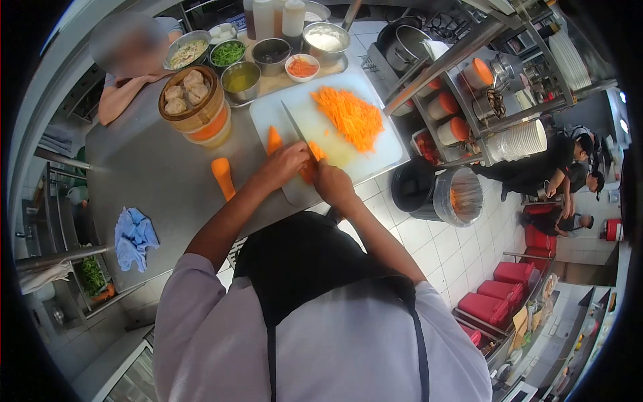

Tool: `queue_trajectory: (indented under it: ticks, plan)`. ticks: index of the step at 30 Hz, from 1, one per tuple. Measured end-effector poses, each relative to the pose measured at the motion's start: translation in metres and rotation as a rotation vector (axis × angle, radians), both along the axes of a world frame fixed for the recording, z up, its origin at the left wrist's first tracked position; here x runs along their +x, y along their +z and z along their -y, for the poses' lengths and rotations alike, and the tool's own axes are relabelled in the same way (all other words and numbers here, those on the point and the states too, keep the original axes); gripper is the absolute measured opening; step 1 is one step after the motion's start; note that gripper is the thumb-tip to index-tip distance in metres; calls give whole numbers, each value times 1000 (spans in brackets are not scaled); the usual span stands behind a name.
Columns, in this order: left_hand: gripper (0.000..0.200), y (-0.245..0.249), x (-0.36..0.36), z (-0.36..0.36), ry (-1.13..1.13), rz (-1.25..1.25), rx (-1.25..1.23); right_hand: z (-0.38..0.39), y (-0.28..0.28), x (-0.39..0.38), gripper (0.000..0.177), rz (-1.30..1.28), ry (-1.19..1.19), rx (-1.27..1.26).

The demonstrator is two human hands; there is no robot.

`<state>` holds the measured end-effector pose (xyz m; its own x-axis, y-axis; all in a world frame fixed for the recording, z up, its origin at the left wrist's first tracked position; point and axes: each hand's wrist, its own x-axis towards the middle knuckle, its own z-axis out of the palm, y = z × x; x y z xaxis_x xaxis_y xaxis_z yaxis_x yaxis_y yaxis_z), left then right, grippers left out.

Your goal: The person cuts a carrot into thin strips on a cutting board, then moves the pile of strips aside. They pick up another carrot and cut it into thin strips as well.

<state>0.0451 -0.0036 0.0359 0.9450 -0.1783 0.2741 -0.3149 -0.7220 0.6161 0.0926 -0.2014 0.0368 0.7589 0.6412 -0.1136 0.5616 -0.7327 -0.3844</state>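
Note:
My right hand (pixel 333 185) is closed round the handle of a kitchen knife (pixel 293 124), whose blade points away over the white cutting board (pixel 264 106). Beside the blade, the curled fingers of my left hand (pixel 288 165) hold a piece of carrot (pixel 307 173) against the board. Cut carrot (pixel 317 150) lies just past the knife. A large heap of carrot shreds (pixel 348 118) covers the board's far right part. Left of the blade rests another carrot piece (pixel 273 139). A peeled carrot (pixel 222 175) lies on the steel table, left of the board.
Bamboo steamers (pixel 191 107) with dumplings stand left of the board. Metal bowls (pixel 242 80) of ingredients and bottles (pixel 293 18) line the back. A blue cloth (pixel 135 239) lies at left. A person (pixel 130 53) leans at the far-left edge; a lined bin (pixel 459 196) stands right.

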Motion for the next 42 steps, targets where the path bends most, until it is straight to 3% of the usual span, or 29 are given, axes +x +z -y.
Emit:
queue_trajectory:
  ticks: [5,9,17,24,27,33,42]
  plan:
    - [12,-2,-7,4,46,69,-15,3,36,-3,23,-84,-1,-68]
    - [12,-5,-5,2,39,-17,29,14,55,-11,24,-128,11,-138]
    - [8,8,-5,2,27,-76,-10,4,9,-10,21,-50,-15,-37]
    - [13,1,-3,2,47,-17,17,19,32,-18,18,-32,37,-24]
    - [12,0,-4,3,45,-32,3,6,4,-21,21,-27,-48,-54]
    - [11,-3,-2,2,41,-20,48,8,31,-8,21,-47,19,-26]
    - [9,-3,-6,2,44,48,64,2,9,-9,22,-42,-5,3]
